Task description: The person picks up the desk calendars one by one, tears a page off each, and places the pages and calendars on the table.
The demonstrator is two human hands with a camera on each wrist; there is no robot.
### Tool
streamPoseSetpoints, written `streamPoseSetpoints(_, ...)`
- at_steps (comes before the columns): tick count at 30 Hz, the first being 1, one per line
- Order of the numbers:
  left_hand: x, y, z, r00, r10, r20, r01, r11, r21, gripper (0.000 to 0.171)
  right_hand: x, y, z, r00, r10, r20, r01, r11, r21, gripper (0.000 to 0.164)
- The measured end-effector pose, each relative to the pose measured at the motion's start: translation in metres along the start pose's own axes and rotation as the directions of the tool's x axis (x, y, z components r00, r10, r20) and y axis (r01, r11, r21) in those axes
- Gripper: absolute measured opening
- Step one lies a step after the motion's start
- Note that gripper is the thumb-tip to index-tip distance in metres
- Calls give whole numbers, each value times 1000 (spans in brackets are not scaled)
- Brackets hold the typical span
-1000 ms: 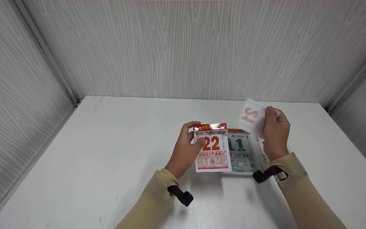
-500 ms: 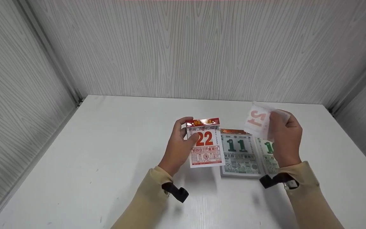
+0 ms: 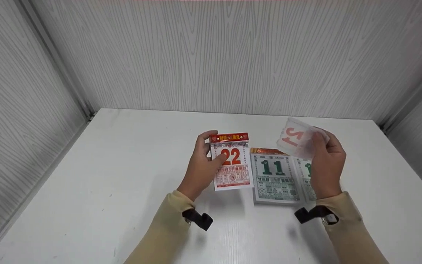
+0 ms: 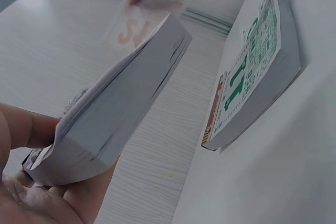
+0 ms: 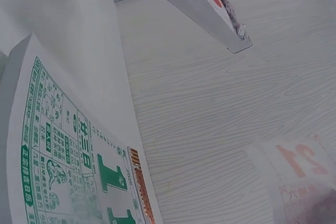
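Note:
My left hand [image 3: 200, 167] grips a thick tear-off calendar [image 3: 233, 178] by its left side, thumb on the front page beside a red 22. The calendar has a glossy red header and is held above the table. From the left wrist view, the calendar's page block [image 4: 115, 108] shows edge-on. My right hand [image 3: 329, 165] pinches a loose thin page [image 3: 288, 143], through which a red 21 shows reversed. That page is apart from the calendar. Below and between the hands lies a larger calendar [image 3: 277, 187] with a green 11 on its front.
Right of the green 11 calendar is another green-printed page [image 3: 308, 187], partly hidden by my right hand and wrist. All this lies on a white table [image 3: 123, 165] with grey wood-grain panels [image 3: 211, 55] standing behind and at both sides.
My left hand and its calendar have moved left and slightly away, uncovering more of the green 11 calendar. My right hand has shifted right with the loose page, which now lies flatter.

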State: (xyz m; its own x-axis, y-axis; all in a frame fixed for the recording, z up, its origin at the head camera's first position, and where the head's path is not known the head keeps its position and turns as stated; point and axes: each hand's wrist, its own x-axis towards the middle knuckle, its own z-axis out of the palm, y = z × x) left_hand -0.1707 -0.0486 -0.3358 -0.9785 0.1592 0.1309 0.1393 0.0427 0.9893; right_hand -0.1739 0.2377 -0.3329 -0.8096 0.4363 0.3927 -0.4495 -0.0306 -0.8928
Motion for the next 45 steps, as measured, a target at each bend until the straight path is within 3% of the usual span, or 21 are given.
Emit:
streamPoseSetpoints(5,0,0,0,999,29,15,-29,999,35,66,-1,0,-1,1000,-10,-23,10,1000,6,35)
streamPoseSetpoints(11,-2,1,-1,997,77,7,-77,987,141,66,-3,4,1,998,-55,-11,55,996,-71,34)
streamPoseSetpoints(14,-4,3,-2,994,107,-2,-104,966,235,66,-4,7,2,998,-63,4,63,990,-123,33)
streamPoseSetpoints(18,-6,7,-4,988,150,-32,-128,919,373,66,-4,9,3,998,-64,20,67,988,-141,34)
streamPoseSetpoints(21,-5,8,-8,991,113,-75,-70,899,432,68,-3,10,4,998,-50,28,54,986,-159,35)
streamPoseSetpoints(24,-2,5,-14,991,25,-128,35,893,450,70,-4,12,3,999,-32,35,39,979,-199,36)
streamPoseSetpoints(30,5,-8,-28,971,-122,-206,202,879,433,72,-7,13,1,999,4,39,6,971,-239,37)
streamPoseSetpoints(37,11,-24,-42,954,-181,-240,269,869,416,64,-7,14,1,998,28,49,-14,966,-259,38)
streamPoseSetpoints(41,13,-31,-48,950,-181,-255,281,851,444,60,-7,15,2,998,26,59,-11,970,-245,38)
streamPoseSetpoints(45,14,-36,-53,944,-184,-273,299,826,478,69,-7,17,2,998,33,51,-21,974,-226,38)
